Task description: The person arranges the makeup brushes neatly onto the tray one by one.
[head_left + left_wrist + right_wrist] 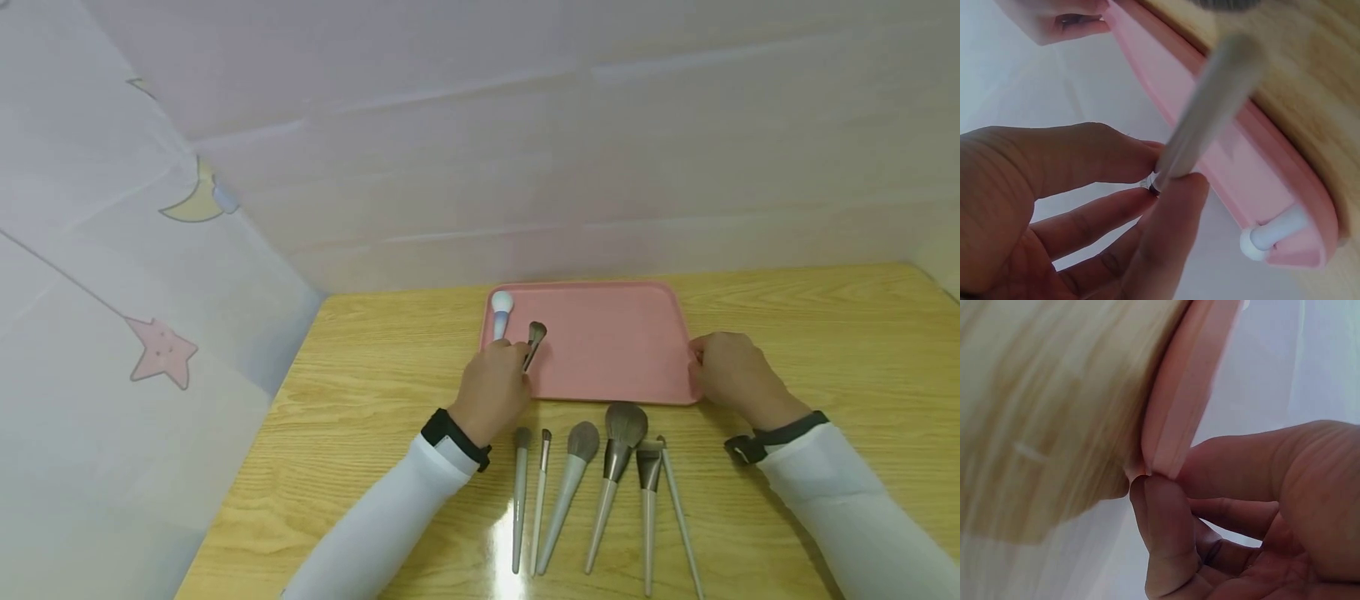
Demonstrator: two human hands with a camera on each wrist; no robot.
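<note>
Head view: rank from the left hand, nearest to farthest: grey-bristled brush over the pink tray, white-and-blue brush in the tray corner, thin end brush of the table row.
1. Grey-bristled brush: pinched in the left hand, over the pink tray.
2. White-and-blue brush: tray's far left corner.
3. Thin end brush: right end of the row.

Head camera high above, facing forward and down over the pink tray (607, 350), 2 wrist cameras very close, looking up from beneath each hand, all 3 views sharing the tray's rim
</note>
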